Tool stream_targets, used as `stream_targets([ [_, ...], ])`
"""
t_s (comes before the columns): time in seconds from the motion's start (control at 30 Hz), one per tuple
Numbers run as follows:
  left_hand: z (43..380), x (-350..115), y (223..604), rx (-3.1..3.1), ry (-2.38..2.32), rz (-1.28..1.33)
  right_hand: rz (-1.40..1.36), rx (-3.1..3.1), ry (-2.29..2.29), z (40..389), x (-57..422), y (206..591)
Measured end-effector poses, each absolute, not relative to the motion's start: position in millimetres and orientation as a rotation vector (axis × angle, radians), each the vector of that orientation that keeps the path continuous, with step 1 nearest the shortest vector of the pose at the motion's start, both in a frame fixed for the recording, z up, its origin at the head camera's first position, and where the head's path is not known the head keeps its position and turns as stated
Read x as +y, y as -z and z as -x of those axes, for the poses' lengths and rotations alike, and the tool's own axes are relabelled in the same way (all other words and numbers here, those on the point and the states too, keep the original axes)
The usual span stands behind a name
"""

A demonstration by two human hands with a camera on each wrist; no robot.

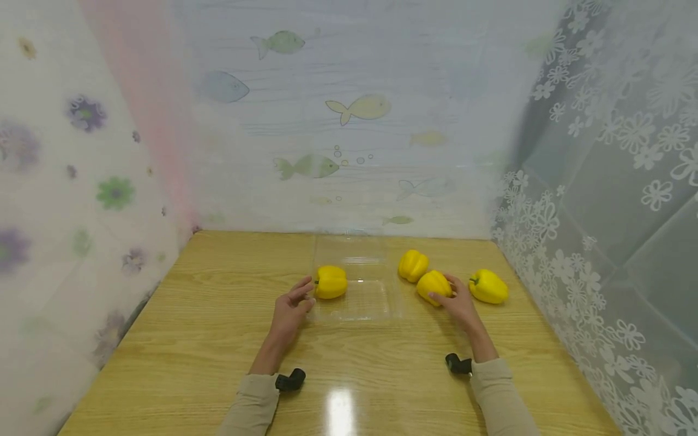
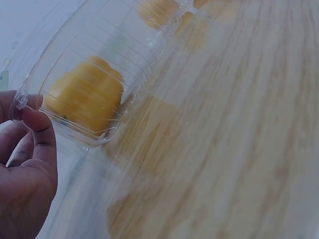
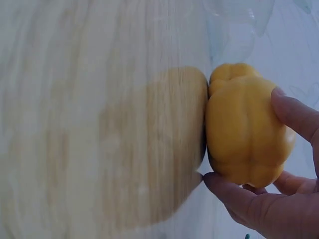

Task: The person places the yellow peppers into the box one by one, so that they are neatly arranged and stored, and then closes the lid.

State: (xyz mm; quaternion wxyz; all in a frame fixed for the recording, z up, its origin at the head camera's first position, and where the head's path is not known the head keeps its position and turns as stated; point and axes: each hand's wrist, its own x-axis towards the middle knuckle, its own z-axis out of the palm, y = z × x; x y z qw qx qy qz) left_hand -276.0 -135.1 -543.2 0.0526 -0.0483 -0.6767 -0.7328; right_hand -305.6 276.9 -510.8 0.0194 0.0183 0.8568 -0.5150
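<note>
A clear plastic clamshell box (image 1: 371, 306) lies opened out on the table, its lid half (image 1: 349, 248) toward the wall. One yellow bell pepper (image 1: 331, 282) sits at the left side of its near half, stem pointing left. At that side my left hand (image 1: 288, 313) pinches the box's rim (image 2: 21, 102) between thumb and finger. To the right of the box, my right hand (image 1: 460, 304) grips a second yellow bell pepper (image 3: 249, 127), thumb on one side and fingers on the other. The held pepper is low at the tabletop.
Another yellow bell pepper (image 1: 412, 265) lies just behind the held one, and a further pepper (image 1: 488, 287) is right of my right hand. The wooden table (image 1: 218, 339) meets a fish-print curtain (image 1: 354, 200) at the back; patterned sheets hang at both sides.
</note>
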Motion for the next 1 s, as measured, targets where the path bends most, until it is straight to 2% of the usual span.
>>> stream_targets([
  [0.37,278.2,-135.3,545.8,-2.044,2.244,0.14,-0.004,2.655,1.592,306.5,276.8,508.1],
  [0.63,277.1,-134.6,543.7,-2.024,2.245,0.135,-0.018,2.521,1.73,304.5,279.7,509.8],
  [1.0,277.5,-135.2,544.4,-2.055,2.254,0.117,0.108,2.395,1.907,304.4,282.4,512.8],
])
